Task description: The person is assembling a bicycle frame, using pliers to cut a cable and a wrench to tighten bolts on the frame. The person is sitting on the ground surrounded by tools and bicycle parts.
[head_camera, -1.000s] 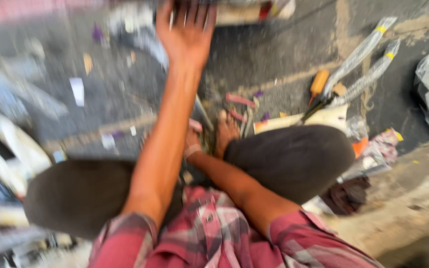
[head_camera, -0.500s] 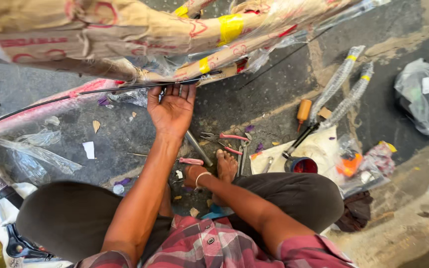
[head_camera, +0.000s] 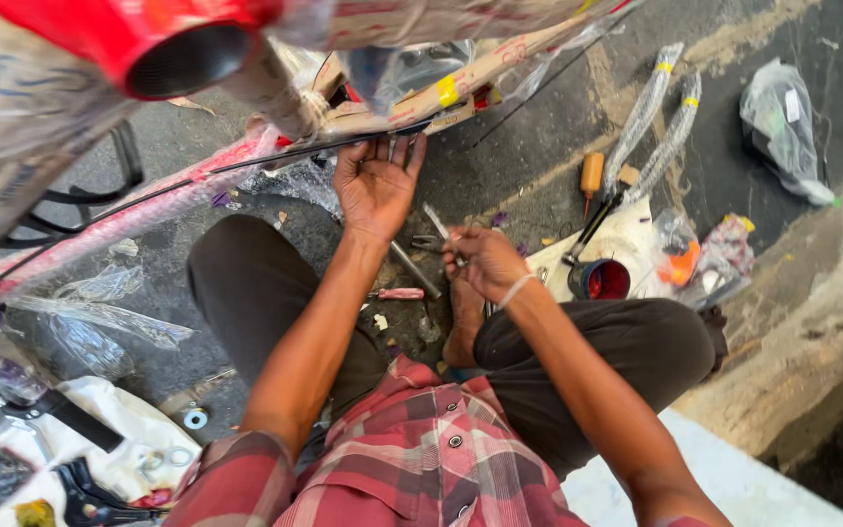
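My left hand point(head_camera: 375, 185) is up, palm open and fingers point(head_camera: 404, 154) spread, pressed against the underside of the wrapped bike frame tube point(head_camera: 441, 93) where the black cable point(head_camera: 275, 156) runs along it. Nothing gripped there, just propping and touching. My right hand point(head_camera: 485, 262) sits lower, just right of the left wrist, fingers pinched narrow on a small metal tool point(head_camera: 435, 221), thin and silvery; could be a key or a small driver bit, too small to tell.

Risks, judged from the frame tube as landmark:
- Frame is only braced by an open palm. If the palm slips on the plastic wrap, the tube could drop toward my knees and the bare foot point(head_camera: 462, 327) right below it.
- The pinch on the small tool is light. If it slips, it falls among the clutter on the ground below the tube, near the pink-handled tool point(head_camera: 400, 294), and is hard to find again.
- Cable lies right at my left fingertips; pushing up could snag or kink it.
- Red open tube end point(head_camera: 182, 54), up-left of the frame tube, is close to the camera, so it could bump my head if I lean in.
- The blue cup point(head_camera: 599, 279) with red inside, lower right of the tube, stands by my right knee; a knee shift could tip it.
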